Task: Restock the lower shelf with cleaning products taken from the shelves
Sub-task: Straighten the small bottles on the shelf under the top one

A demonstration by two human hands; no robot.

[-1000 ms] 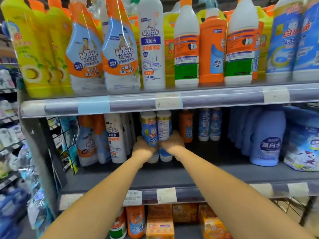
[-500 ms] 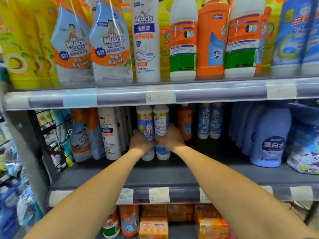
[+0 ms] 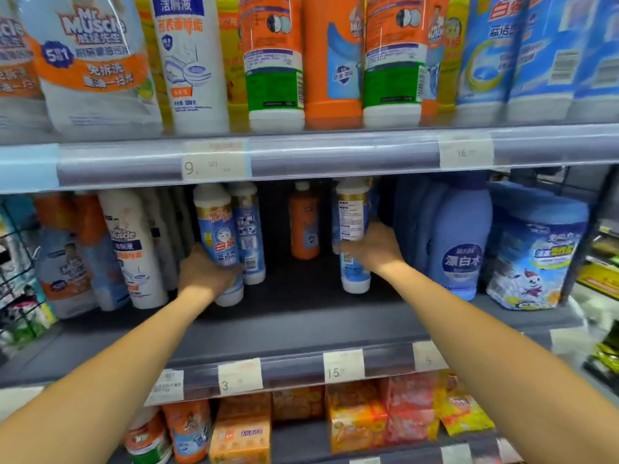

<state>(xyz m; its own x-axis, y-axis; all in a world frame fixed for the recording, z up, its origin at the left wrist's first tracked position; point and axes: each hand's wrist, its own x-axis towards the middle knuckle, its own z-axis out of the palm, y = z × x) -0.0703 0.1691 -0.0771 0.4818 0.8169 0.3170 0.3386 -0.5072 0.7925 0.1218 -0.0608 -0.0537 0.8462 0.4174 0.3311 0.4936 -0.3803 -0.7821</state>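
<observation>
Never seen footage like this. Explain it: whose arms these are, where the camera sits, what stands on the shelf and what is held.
No machine here: a person wears a camera on the head, so this one picture looks forward and down along both bare arms at shop shelves. The left hand grips a white-and-blue bottle on the middle shelf; a matching bottle stands right beside it. The right hand grips a third bottle of that kind further right. Between them, further back, stands an orange bottle; blue bleach bottles stand to the right. Whether the gripped bottles are lifted, I cannot tell.
</observation>
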